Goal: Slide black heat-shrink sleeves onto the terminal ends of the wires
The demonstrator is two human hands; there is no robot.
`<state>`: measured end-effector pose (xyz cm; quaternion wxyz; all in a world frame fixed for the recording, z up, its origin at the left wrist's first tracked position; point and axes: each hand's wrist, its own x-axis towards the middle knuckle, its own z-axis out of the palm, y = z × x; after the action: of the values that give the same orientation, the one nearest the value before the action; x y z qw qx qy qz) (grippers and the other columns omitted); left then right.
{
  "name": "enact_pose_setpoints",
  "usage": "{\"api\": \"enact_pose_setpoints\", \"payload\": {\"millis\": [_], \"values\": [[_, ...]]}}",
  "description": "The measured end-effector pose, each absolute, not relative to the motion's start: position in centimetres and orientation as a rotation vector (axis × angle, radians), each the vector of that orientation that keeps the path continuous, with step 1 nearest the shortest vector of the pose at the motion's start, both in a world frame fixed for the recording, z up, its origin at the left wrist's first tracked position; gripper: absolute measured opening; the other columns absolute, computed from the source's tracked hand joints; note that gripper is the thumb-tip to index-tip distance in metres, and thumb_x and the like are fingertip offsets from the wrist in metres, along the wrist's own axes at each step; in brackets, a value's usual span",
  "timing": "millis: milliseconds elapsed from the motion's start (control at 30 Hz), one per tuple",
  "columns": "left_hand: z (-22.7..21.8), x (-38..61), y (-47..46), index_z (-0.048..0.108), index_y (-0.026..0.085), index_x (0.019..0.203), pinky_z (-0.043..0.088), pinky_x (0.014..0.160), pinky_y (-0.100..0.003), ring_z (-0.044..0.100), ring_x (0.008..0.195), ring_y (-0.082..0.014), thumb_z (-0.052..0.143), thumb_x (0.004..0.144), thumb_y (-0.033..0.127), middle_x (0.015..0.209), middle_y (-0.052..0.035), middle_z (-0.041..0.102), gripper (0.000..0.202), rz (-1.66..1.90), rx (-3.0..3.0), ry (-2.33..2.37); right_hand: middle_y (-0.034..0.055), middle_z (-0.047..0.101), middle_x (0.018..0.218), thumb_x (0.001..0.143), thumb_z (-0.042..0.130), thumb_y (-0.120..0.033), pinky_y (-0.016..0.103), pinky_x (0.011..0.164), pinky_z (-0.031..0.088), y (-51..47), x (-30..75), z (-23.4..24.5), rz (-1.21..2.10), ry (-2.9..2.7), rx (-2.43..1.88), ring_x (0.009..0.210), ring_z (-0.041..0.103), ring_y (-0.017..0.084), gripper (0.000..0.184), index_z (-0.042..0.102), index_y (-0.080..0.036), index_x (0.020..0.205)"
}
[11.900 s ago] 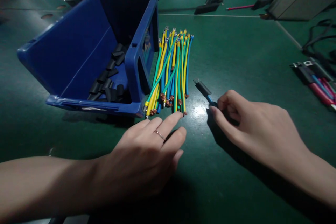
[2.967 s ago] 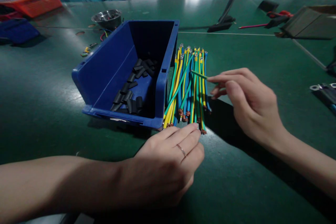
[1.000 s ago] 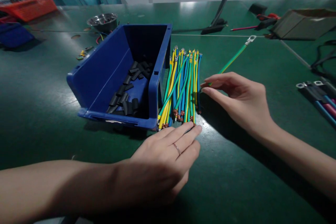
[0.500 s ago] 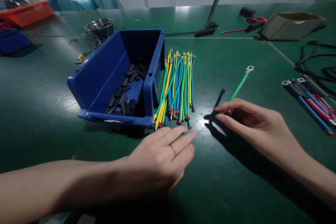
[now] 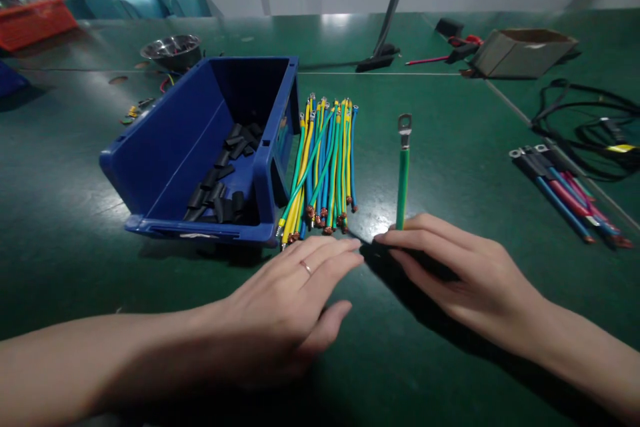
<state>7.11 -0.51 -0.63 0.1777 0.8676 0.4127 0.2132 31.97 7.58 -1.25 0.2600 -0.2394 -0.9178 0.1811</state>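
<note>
Right hand point(image 5: 465, 273): fingers pinched on the near end of the green wire point(image 5: 402, 180), which points toward the bench's point(image 5: 450, 113) far edge, right of the wire bundle point(image 5: 325, 160).
Left hand point(image 5: 285, 307): fingers spread flat, holding nothing, by the bundle's near ends.

- Left hand point(image 5: 285, 300): palm down, held low, fingers point(image 5: 327, 259) stretched forward and loosely together, thumb splayed to the side, gripping nothing.
- Left forearm point(image 5: 100, 360): bare, enters from the lower left edge, nearly level.
- Right hand point(image 5: 453, 273): knuckles up, fingertips point(image 5: 395, 238) drawn into a pinch, pointing left.
- Right forearm point(image 5: 590, 363): bare, enters from the lower right corner.
- Fingertips of the two hands near, not touching.
</note>
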Motion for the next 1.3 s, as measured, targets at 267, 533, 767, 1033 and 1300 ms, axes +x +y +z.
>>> {"api": "enact_pose_setpoints", "payload": {"millis": [267, 533, 767, 1033, 1300], "values": [[0.3, 6.6, 0.3, 0.062, 0.017, 0.099, 0.051, 0.085, -0.031, 0.065, 0.091, -0.0189, 0.037, 0.107, 0.042, 0.095, -0.0043, 0.067, 0.036, 0.669, 1.767, 1.064, 0.005, 0.067, 0.082, 0.101, 0.039, -0.012, 0.027, 0.069, 0.053, 5.9, 31.3, -0.6, 0.183, -2.695, -0.358, 0.073, 0.059, 0.015, 0.026, 0.065, -0.015, 0.102], [0.3, 6.8, 0.5, 0.062, 0.016, 0.089, 0.05, 0.081, -0.03, 0.062, 0.083, -0.0183, 0.035, 0.107, 0.052, 0.085, -0.0048, 0.065, 0.049, 0.742, 1.51, 0.991, 0.0068, 0.069, 0.091, 0.097, 0.049, -0.01, 0.036, 0.101, 0.048, 6.0, 31.8, -1.0, 0.093, -2.609, -0.417, 0.085, 0.064, 0.018, 0.019, 0.06, -0.01, 0.113], [-0.1, 6.7, 0.6, 0.063, 0.015, 0.093, 0.052, 0.078, -0.03, 0.064, 0.081, -0.0178, 0.039, 0.107, 0.047, 0.087, -0.0054, 0.066, 0.043, 0.751, 1.467, 0.938, 0.0022, 0.055, 0.066, 0.095, 0.057, -0.015, 0.031, 0.059, 0.039, 6.8, 32.0, 0.1, 0.0, -2.643, -0.416, 0.062, 0.048, 0.015, 0.022, 0.058, -0.017, 0.074], [-0.1, 6.6, 0.6, 0.064, 0.015, 0.091, 0.051, 0.077, -0.03, 0.066, 0.081, -0.0173, 0.041, 0.106, 0.042, 0.085, -0.004, 0.067, 0.039, 0.71, 1.602, 1.016, 0.0025, 0.054, 0.064, 0.095, 0.056, -0.014, 0.031, 0.056, 0.035, 6.1, 31.8, -1.0, 0.057, -2.551, -0.575, 0.063, 0.042, 0.016, 0.017, 0.062, -0.016, 0.08], [0.5, 6.8, 0.5, 0.065, 0.015, 0.094, 0.051, 0.078, -0.029, 0.066, 0.082, -0.0168, 0.041, 0.106, 0.038, 0.088, -0.0037, 0.067, 0.035, 0.675, 1.667, 1.02, 0.0017, 0.058, 0.068, 0.097, 0.057, -0.02, 0.027, 0.055, 0.035, 7.3, 32.2, -0.8, 0.158, -2.481, -0.622, 0.061, 0.046, 0.013, 0.015, 0.059, -0.019, 0.082]]}}
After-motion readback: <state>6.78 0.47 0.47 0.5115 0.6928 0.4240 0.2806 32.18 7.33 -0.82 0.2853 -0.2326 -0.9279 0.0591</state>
